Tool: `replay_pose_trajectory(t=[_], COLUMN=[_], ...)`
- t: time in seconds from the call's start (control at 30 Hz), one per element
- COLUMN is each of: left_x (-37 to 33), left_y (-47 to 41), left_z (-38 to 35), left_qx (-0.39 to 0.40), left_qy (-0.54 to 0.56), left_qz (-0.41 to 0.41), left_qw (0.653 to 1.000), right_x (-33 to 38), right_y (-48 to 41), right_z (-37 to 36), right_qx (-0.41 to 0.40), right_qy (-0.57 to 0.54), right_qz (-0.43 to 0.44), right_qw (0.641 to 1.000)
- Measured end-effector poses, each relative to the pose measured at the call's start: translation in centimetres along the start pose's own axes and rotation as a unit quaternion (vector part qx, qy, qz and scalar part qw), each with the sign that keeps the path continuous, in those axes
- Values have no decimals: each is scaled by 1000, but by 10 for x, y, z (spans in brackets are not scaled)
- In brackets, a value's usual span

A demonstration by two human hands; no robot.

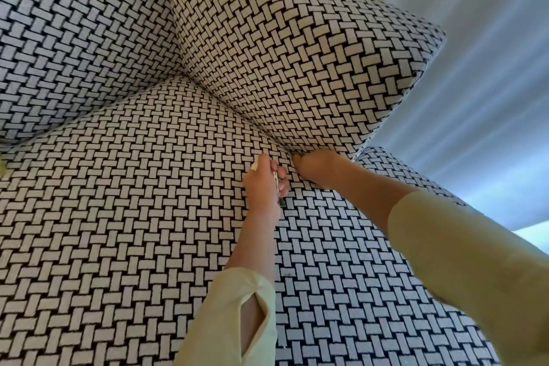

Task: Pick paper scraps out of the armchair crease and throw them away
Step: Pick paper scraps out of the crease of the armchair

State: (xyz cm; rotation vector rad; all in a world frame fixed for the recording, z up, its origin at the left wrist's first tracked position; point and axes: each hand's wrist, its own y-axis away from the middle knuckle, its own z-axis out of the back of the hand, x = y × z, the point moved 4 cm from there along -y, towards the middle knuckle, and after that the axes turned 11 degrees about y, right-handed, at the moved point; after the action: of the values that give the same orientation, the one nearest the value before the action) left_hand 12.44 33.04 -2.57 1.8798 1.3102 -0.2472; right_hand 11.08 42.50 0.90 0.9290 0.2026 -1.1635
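Centre frame: my left grip (264, 184) pinches gathered paper scraps (277, 181) above the armchair (118, 217) seat. My right grip (318, 166) digs into the crease (237, 117), its hold hidden. The scraps look light and flimsy, best pinched at an edge.

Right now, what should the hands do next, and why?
Probably ease the right hand back out of the crease, pinching whatever it feels there. Its fingertips are buried between the seat cushion and the armrest, so any scrap is hidden. The left hand beside it grips paper scraps, ready to take more.
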Motion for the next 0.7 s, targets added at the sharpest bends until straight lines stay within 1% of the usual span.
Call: replay_pose_trajectory(t=[0.03,0.07,0.17,0.23,0.3,0.33,0.37,0.4,0.43,0.47,0.5,0.53,0.57,0.6,0.63,0.67,0.7], left_x=[0,0,0,0,-1,-1,0,0,0,1,1,1,1,1,2,2,1], left_y=[0,-1,-1,0,-1,-1,-1,-1,-1,-1,-2,-3,-3,-3,-3,-3,-2], left_z=[0,0,-1,-1,-1,0,-1,-1,-1,-1,0,0,1,1,1,1,1], left_qx=[-1,-2,-5,-6,-6,-6,-5,-4,-3,-3,-4,-5,-6,-5,-2,0,0], left_qy=[-1,-3,-4,-8,-10,-12,-13,-12,-12,-15,-17,-22,-28,-33,-36,-41,-48], left_qz=[-1,-2,-3,-5,-10,-11,-9,-8,-9,-13,-24,-34,-40,-43,-46,-50,-54], left_qw=[1000,1000,1000,1000,1000,1000,1000,1000,1000,1000,1000,999,999,998,998,998,997], right_x=[3,4,2,5,6,5,4,3,0,0,0,5,16,31,43,50,51], right_y=[-2,-6,-4,6,7,12,15,20,24,34,45,54,59,61,63,63,62], right_z=[-2,-5,-10,-6,-7,-9,-14,-16,-23,-28,-31,-36,-41,-44,-45,-43,-40], right_qx=[19,20,-10,-8,-58,-88,-122,-146,-170,-206,-242,-265,-274,-278,-279,-278,-269], right_qy=[0,22,-48,4,20,2,-49,-118,-215,-331,-462,-614,-740,-825,-871,-899,-920], right_qz=[-1,15,-38,-2,1,-19,-34,-58,-100,-165,-240,-299,-326,-323,-308,-277,-243], right_qw=[1000,999,998,1000,998,996,991,981,957,906,818,681,521,371,263,192,152])
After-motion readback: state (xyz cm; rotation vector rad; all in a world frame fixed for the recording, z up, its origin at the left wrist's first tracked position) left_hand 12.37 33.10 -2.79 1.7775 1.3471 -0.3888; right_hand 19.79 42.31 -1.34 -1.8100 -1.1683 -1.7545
